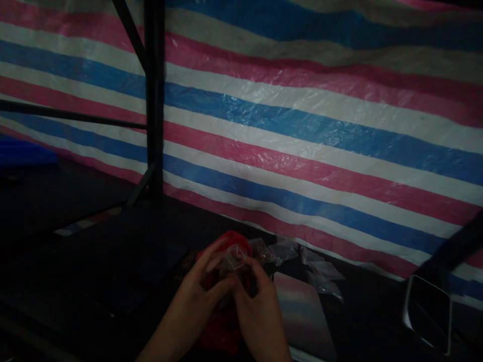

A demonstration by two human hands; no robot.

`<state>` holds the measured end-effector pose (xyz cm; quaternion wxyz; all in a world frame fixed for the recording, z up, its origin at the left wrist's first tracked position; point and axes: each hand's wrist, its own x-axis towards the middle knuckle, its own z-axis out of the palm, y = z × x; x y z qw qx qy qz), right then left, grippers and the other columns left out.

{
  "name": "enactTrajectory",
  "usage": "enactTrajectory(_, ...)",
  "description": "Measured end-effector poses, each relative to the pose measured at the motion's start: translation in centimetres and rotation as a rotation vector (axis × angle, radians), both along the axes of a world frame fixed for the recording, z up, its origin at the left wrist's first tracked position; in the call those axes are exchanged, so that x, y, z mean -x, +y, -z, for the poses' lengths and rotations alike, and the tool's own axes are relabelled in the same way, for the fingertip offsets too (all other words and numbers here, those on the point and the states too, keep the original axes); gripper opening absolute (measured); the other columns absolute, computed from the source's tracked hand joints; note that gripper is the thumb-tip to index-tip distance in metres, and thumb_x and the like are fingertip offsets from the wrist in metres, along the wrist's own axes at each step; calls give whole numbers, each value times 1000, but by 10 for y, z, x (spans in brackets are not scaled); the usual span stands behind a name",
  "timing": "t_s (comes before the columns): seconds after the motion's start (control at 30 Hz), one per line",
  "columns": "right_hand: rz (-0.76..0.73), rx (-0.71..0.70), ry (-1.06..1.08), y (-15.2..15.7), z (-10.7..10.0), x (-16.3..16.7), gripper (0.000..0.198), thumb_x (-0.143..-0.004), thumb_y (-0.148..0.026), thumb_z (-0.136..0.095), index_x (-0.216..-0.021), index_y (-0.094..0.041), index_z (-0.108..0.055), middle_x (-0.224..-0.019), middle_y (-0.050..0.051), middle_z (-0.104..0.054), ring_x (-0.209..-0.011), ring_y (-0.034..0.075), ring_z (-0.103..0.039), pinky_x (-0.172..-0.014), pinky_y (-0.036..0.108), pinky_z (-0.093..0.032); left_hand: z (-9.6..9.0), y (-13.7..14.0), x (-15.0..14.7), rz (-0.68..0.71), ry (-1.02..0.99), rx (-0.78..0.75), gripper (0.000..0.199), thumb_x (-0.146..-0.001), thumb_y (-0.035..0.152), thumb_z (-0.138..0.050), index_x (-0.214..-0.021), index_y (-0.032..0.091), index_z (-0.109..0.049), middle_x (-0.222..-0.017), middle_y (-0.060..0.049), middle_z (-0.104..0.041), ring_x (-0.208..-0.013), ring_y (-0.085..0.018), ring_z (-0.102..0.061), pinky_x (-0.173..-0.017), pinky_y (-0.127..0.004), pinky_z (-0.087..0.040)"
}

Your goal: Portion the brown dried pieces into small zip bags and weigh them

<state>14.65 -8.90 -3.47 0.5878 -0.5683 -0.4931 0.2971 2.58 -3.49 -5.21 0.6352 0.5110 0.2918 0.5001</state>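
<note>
Both of my hands meet near the bottom middle of the head view, thumbs close together. My left hand (204,281) and my right hand (256,286) pinch a small clear plastic bag (236,255) between them. What the bag contains is too dark to make out. Behind and below the hands lies a red bag (222,334), partly hidden by them. Just right of my right hand is a flat tablet-like slab (302,311) with a shiny surface that reflects the stripes.
Small clear bags (283,250) lie behind the hands, and more clear bags (324,276) are to the right. A phone (428,314) leans at the far right. Striped plastic sheeting (302,130) hangs behind the dark table (75,296), with a black post (154,100) at left.
</note>
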Motion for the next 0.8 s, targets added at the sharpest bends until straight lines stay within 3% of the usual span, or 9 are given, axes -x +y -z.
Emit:
enactTrajectory(0.07, -62, -6, 45, -3, -7, -1, 33, -90, -33, -69, -120, -24, -78, -122, 7, -81, -113, 26, -76, -100, 37, -59, -3, -4, 2, 55, 18, -32, 65, -81, 45, -81, -142, 31, -64, -143, -5, -74, -135, -29, -68, -117, -45, -52)
enactTrajectory(0.2, -85, -30, 72, -9, -9, -8, 38, -94, -46, -69, -126, -27, -77, -134, 7, -76, -128, 27, -70, -114, 40, -51, -10, -13, 0, 74, 144, -144, 54, -93, 59, -65, -138, 30, -70, -151, -5, -68, -145, -29, -58, -124, -46, -43)
enactTrajectory(0.37, -101, -21, 122, -16, -4, -14, 54, -93, -58, -70, -138, -29, -70, -150, 7, -67, -140, 25, -62, -119, 38, -47, -7, -18, -8, 68, 132, -135, 55, -92, 47, -66, -146, 32, -64, -152, -3, -68, -143, -28, -60, -120, -45, -48)
enactTrajectory(0.47, -16, 11, 147, -16, -7, -14, 57, -88, -63, -71, -130, -25, -71, -130, 9, -77, -118, 26, -75, -101, 37, -59, 0, -16, -11, 42, 203, -155, 51, -86, 34, -71, -138, 33, -70, -146, -3, -72, -135, -28, -68, -118, -46, -51)
enactTrajectory(0.53, 83, 2, 78, -15, -12, -13, 43, -88, -61, -68, -107, -23, -77, -104, 8, -82, -95, 26, -79, -85, 34, -63, 4, -16, -14, 25, 273, -184, 52, -81, 27, -74, -132, 35, -73, -142, -2, -74, -133, -29, -68, -119, -48, -49)
enactTrajectory(0.6, 177, -42, -22, -15, -18, -15, 33, -87, -54, -67, -87, -23, -79, -90, 7, -79, -85, 24, -77, -77, 32, -61, 7, -17, -17, 26, 308, -211, 52, -78, 24, -75, -129, 37, -74, -141, -1, -74, -133, -30, -67, -120, -49, -48)
enactTrajectory(0.7, 253, -55, -129, -22, -28, -24, 26, -82, -46, -68, -73, -24, -80, -83, 5, -77, -79, 23, -75, -72, 29, -58, 6, -23, -19, 94, 341, -211, 61, -76, 19, -76, -133, 41, -71, -144, 2, -72, -137, -27, -64, -121, -45, -47)
enactTrajectory(0.8, 295, 21, -207, -37, -34, -46, 29, -79, -49, -67, -75, -25, -83, -84, 6, -80, -79, 25, -76, -73, 31, -57, 5, -29, -16, 125, 393, -231, 90, -68, 14, -83, -147, 47, -58, -153, 5, -64, -144, -25, -57, -123, -42, -43)
